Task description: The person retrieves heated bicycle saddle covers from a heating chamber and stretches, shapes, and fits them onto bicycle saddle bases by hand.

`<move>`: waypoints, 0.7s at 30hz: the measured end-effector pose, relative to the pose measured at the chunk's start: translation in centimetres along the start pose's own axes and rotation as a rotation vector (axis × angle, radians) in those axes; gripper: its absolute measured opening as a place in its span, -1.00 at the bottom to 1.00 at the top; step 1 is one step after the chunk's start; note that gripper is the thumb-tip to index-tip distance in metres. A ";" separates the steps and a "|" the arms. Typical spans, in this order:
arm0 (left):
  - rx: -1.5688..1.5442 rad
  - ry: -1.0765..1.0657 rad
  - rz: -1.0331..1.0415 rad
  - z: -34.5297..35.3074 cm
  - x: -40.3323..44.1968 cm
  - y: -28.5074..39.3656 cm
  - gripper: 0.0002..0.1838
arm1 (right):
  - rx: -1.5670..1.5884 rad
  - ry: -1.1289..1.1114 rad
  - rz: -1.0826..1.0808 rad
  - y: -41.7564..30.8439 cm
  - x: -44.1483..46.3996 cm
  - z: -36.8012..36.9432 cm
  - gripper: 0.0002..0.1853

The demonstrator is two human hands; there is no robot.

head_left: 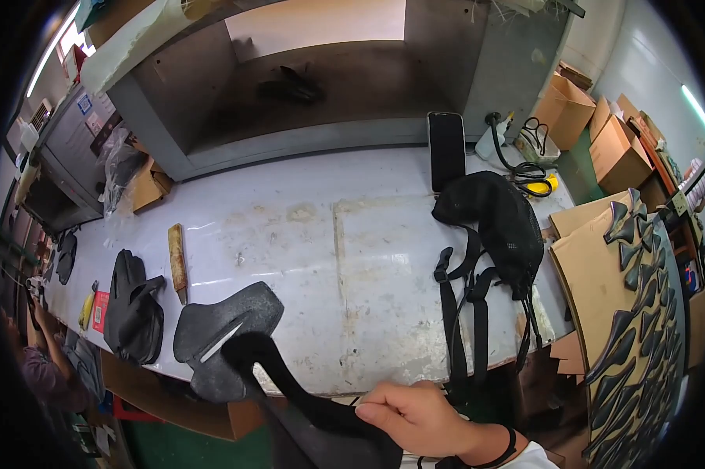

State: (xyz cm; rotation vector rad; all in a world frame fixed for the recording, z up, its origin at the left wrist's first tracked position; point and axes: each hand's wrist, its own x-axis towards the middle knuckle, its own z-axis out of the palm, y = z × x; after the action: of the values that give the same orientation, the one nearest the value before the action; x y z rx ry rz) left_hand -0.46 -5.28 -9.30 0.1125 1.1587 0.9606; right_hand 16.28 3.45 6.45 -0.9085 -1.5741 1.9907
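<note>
My right hand (415, 418) is at the bottom centre, with thumb and fingers pinched on the edge of a black curved piece (321, 418). That piece stretches left and overlaps a grey-black, textured curved piece (231, 324) on the front edge of the white table (290, 234). My left hand is not visible. Left of the textured piece lie a wooden-handled tool (178, 262) and a stack of black pieces (131, 309).
A black bag with straps (493, 227) and a phone (446, 152) lie right of centre. Behind stands a grey metal cabinet (305, 133). Many dark pieces lie on cardboard (575, 266) at right. Another person (51, 371) is at far left.
</note>
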 end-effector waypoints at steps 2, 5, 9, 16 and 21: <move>-0.009 -0.005 0.011 0.0 -0.1 0.1 -0.46 | -0.580 0.085 -0.284 -1.1 -0.2 0.1 -0.84; -0.012 -0.016 0.025 -0.1 -0.3 0.3 -0.46 | -0.430 -0.024 -0.165 -0.5 0.6 0.0 -0.85; -0.040 -0.022 0.070 0.0 -0.7 1.0 -0.47 | 0.043 -0.134 -0.064 2.0 0.6 1.7 -0.83; -0.067 -0.064 0.146 0.8 -1.0 2.8 -0.48 | -0.047 0.042 -0.115 -0.1 1.0 0.0 -0.75; -0.089 -0.105 0.183 2.0 -1.3 3.6 -0.49 | -0.238 0.150 -0.301 -1.2 0.5 -0.4 -0.63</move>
State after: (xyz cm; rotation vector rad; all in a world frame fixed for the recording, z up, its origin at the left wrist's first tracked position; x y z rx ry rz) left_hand -1.02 -3.17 -5.55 0.1972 1.0203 1.1527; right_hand 16.18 4.39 7.43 -0.8285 -1.7680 1.5193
